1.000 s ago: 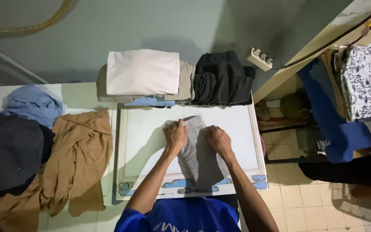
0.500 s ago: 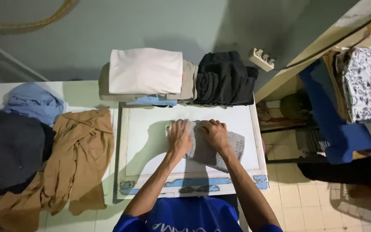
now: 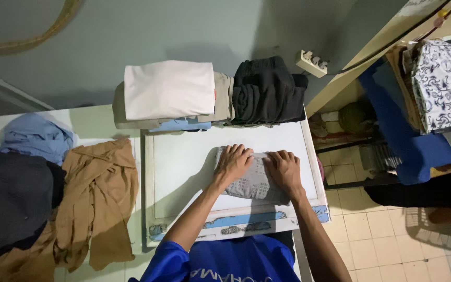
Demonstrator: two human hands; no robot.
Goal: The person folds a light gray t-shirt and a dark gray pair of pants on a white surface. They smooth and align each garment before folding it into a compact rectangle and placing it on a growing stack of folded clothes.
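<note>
L hand (image 3: pixel 232 163): lay palm-down on grey folded cloth (image 3: pixel 256 183), fingers flat, spread, not clenched.
R hand (image 3: pixel 284 169): pressed flat on same cloth, fingers extended, no grip.
Cloth pos: on white board (image 3: pixel 184 162), right of centre.
Behind: white folded stack (image 3: pixel 169 90), black pile (image 3: pixel 267 91).
Left: tan garment (image 3: pixel 97 198), blue cloth (image 3: pixel 35 137).

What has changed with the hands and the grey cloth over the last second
Both hands slid up the white board: the left hand and right hand now press flat on the grey cloth, which has gone from a long strip to a short folded bundle. The folded stacks behind and the brown garment stayed put.
</note>
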